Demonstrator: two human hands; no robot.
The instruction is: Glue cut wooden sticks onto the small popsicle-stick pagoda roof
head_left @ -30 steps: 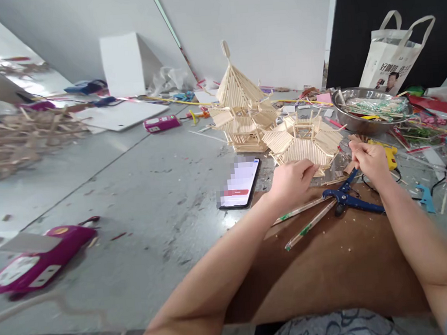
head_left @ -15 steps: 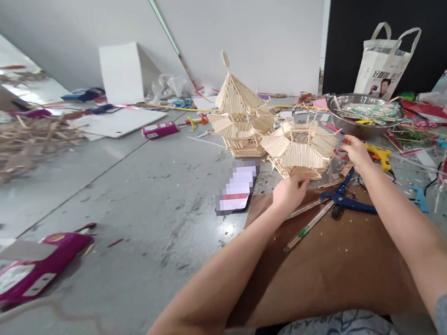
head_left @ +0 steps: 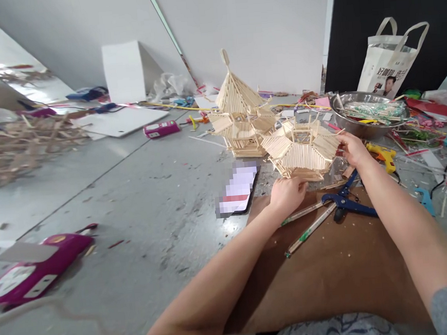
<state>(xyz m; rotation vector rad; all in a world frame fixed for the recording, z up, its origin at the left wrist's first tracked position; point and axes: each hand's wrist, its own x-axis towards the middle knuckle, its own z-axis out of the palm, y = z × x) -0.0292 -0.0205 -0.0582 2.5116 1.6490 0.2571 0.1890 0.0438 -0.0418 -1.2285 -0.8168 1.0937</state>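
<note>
Stick tier (head_left: pixel 302 156): upright, top up, broad axis level | hands (head_left: pixel 287 194): at front and right edges, grip unclear

Two bare arms (head_left: pixel 212 271) stretched over the near edge of the bench (head_left: pixel 153 209), left hand (head_left: pixel 288 195) low, fingers curled and partly hidden, right hand (head_left: pixel 352 150) farther from that edge, fingers bent inward
</note>
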